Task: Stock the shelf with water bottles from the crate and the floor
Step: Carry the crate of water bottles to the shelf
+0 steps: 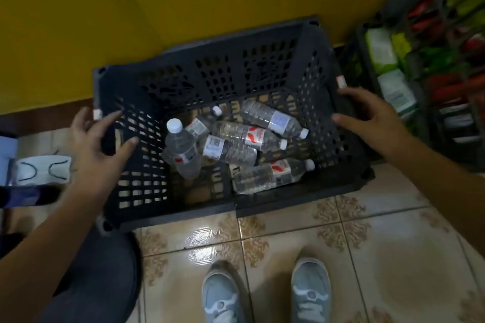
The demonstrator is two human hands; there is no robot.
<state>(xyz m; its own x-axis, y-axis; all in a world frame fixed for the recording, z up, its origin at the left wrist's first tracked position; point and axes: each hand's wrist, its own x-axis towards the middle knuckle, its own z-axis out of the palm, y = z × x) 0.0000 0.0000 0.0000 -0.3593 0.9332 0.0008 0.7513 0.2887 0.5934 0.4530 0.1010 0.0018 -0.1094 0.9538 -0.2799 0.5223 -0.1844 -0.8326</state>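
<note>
A black perforated plastic crate [262, 65] stands on the tiled floor against a yellow wall. Inside it lie several clear water bottles with white caps; one [181, 152] leans nearly upright at the left, another [270, 174] lies flat near the front, a third [273, 119] lies at the back right. My left hand [97, 144] hovers over the crate's left rim with fingers spread, holding nothing. My right hand [372, 118] sits at the right rim, fingers apart and empty; whether either hand touches the rim I cannot tell.
A dark rack [430, 65] of green and red packaged goods stands to the right of the crate. At the left edge lies a white face mask [42, 170] on a blue item. My two grey shoes [265, 294] stand on the patterned tiles in front.
</note>
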